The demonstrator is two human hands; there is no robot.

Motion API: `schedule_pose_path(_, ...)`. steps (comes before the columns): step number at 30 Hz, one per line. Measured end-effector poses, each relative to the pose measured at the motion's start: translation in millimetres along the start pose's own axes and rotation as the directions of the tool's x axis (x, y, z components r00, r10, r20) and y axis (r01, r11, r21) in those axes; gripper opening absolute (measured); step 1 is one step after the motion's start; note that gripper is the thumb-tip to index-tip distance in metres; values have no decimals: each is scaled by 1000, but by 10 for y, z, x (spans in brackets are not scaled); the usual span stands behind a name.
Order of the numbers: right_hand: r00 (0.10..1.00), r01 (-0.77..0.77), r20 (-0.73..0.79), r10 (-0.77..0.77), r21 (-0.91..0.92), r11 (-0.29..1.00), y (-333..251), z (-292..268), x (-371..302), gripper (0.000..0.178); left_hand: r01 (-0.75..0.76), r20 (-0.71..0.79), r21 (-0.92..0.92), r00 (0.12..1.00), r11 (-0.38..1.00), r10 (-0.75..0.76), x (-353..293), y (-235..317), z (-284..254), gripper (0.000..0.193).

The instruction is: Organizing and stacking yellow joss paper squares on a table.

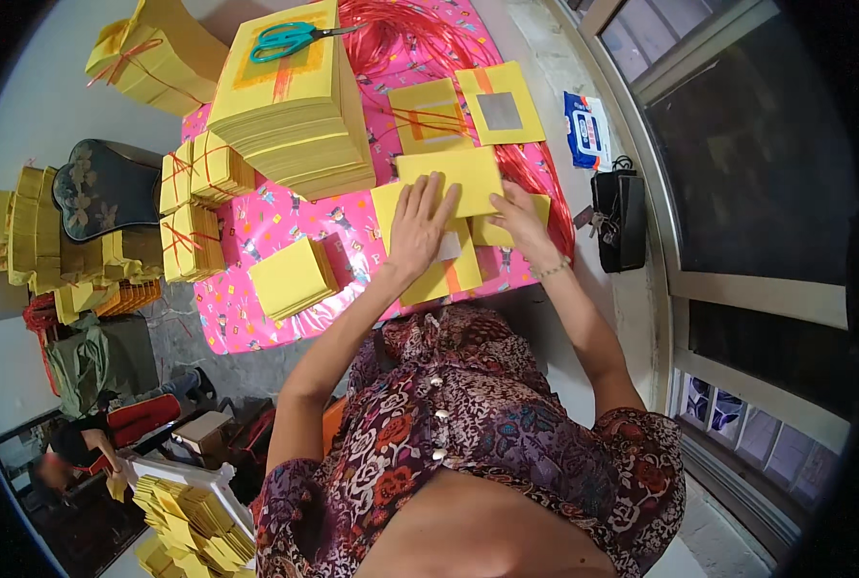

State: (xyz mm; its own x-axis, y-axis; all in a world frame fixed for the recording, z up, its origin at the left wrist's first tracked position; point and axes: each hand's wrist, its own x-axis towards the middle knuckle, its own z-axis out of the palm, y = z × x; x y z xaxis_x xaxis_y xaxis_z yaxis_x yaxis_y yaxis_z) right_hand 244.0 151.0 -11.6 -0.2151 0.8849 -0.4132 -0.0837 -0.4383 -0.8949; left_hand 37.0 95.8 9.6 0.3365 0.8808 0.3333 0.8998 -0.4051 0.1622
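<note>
My left hand (418,229) lies flat with its fingers stretched over a folded piece of yellow paper (468,178). At the right edge of that paper my right hand (524,220) holds the corner between thumb and fingers. Under it lie larger yellow sheets (428,286) with an orange stripe and a silvery patch, partly covered by my left hand. Another yellow piece (535,214) shows beneath my right hand. Just beyond are a yellow sheet with a grey square (499,111) and a yellow sheet with red strings (428,116).
A tall yellow paper stack (290,125) carries teal scissors (285,40). Tied bundles (191,241) and a smaller pile (293,279) stand left on the pink tablecloth (256,217). Red string (381,34) lies behind. Right are a wipes pack (586,130) and black bag (620,222). Another person (83,443) is lower left.
</note>
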Motion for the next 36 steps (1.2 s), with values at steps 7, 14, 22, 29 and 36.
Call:
schedule_pose_path(7, 974, 3, -226, 26, 125, 992, 337, -875, -343, 26, 117, -128, -342, 977, 932, -170, -439, 140, -43, 65)
schedule_pose_path(14, 929, -95, -355, 103, 40, 995, 884, -1082, -238, 22, 277, -1, -456, 950, 846, -312, -787, 175, 98, 55)
schedule_pose_path(22, 886, 23, -328, -327, -674, 738, 1237, -1074, 14, 24, 289, 42, -439, 952, 851, -302, -855, 184, 144, 49)
schedule_pose_path(29, 851, -211, -314, -421, -938, 274, 1023, -779, -25, 31, 240, 114, -412, 971, 879, -212, -862, 155, 70, 47)
schedule_pose_path(36, 734, 161, 0, -680, -972, 174, 613, -574, -219, 31, 236, 194, -460, 967, 856, -162, -902, 140, -116, 57)
